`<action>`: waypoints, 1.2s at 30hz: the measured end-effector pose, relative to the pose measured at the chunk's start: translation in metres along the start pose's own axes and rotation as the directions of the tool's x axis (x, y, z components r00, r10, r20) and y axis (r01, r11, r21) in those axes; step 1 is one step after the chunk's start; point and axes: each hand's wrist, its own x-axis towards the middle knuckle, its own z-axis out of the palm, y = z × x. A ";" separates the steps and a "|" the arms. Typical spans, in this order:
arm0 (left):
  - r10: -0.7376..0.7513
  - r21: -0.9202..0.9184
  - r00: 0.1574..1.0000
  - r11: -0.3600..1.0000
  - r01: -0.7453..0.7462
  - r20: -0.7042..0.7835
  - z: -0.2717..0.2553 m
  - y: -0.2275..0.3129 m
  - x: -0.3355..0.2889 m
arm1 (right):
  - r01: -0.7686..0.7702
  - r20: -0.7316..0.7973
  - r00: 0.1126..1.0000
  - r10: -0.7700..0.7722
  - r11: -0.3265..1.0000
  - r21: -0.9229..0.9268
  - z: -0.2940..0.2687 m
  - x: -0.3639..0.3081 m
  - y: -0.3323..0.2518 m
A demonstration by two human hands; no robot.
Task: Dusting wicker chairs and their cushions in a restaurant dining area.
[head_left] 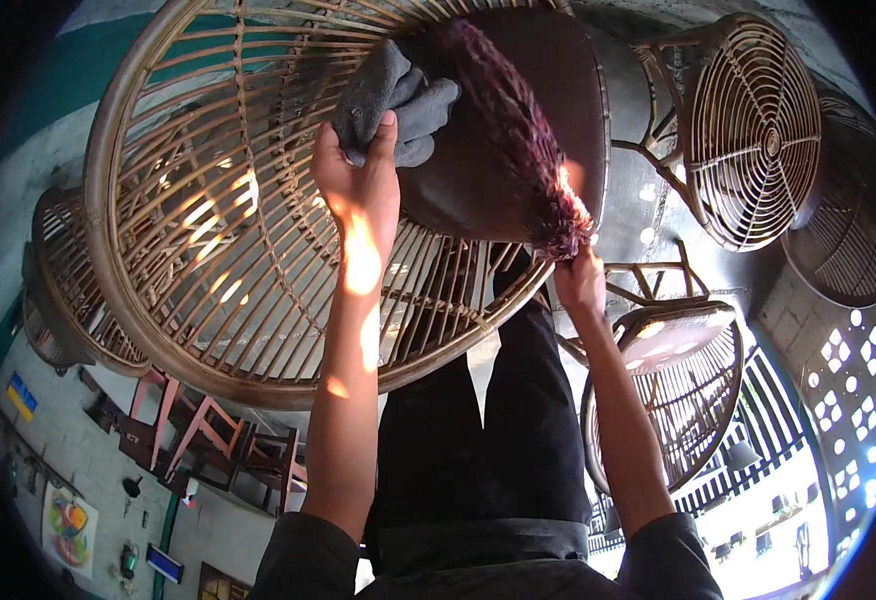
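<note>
My left hand (pixel 360 192) is closed around a bunched grey cloth (pixel 386 100), held above a large round rattan chair (pixel 110 190). A dark brown seat cushion (pixel 458 195) lies on the chair's slatted frame. My right hand (pixel 582 284), at the near right edge of the chair, grips the lower end of a fluffy maroon duster (pixel 508 110). The duster's long head slants up and left across the cushion; whether it touches the cushion I cannot tell. Its handle is hidden inside my fist.
On the right stands a piece of rattan furniture with a round spiral-woven top (pixel 755 140). Closer on that side is a rattan chair with a pale cushion (pixel 673 385). Another rattan chair (pixel 73 275) and several wooden chairs (pixel 198 430) are at the left, near a wall.
</note>
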 end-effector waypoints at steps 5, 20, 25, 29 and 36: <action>-0.070 0.018 0.996 0.997 0.071 -0.048 -0.008 -0.004 -0.020 | 0.181 -0.022 0.983 -0.181 0.983 -0.004 0.006 0.010 0.005; -0.174 0.047 0.947 0.980 0.194 -0.270 -0.079 -0.023 -0.091 | 0.562 0.496 0.809 -0.316 0.663 -0.494 -0.094 0.059 -0.123; -0.173 -0.012 0.936 0.984 0.178 -0.306 -0.074 -0.026 -0.108 | 0.515 0.515 0.830 -0.213 0.648 -0.562 -0.100 0.041 -0.102; -0.191 0.044 0.924 0.975 0.217 -0.332 -0.072 -0.022 -0.120 | 0.673 0.657 0.720 -0.223 0.456 -0.583 -0.111 0.032 -0.076; -0.128 0.016 0.939 0.990 0.140 -0.319 -0.050 -0.028 -0.118 | 0.518 0.458 0.849 -0.264 0.589 -0.620 -0.119 0.045 -0.054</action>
